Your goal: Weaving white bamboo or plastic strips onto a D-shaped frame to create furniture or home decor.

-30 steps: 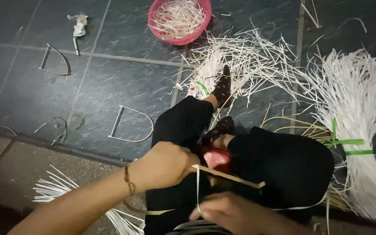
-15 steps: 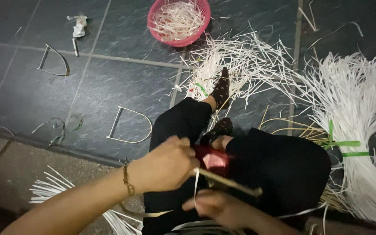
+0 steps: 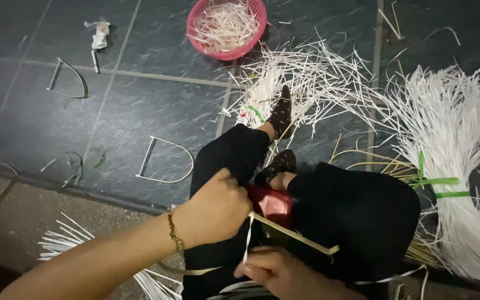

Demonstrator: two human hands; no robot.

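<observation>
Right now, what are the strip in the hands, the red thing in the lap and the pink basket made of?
Strip: flat, stiff, pale tan, matte; looks like split cane or bamboo, possibly plastic.
Red thing: glossy, with bright highlights; probably plastic or foil, kind unclear.
Pink basket: moulded plastic, going by the latticed wall and even colour.
Left hand touches the red thing; right hand sits under the strip.

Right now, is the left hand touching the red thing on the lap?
Touching. The head view shows the left hand with its fingers closed right against the red thing, no gap between them. The right hand sits lower, on the pale strip.
</observation>
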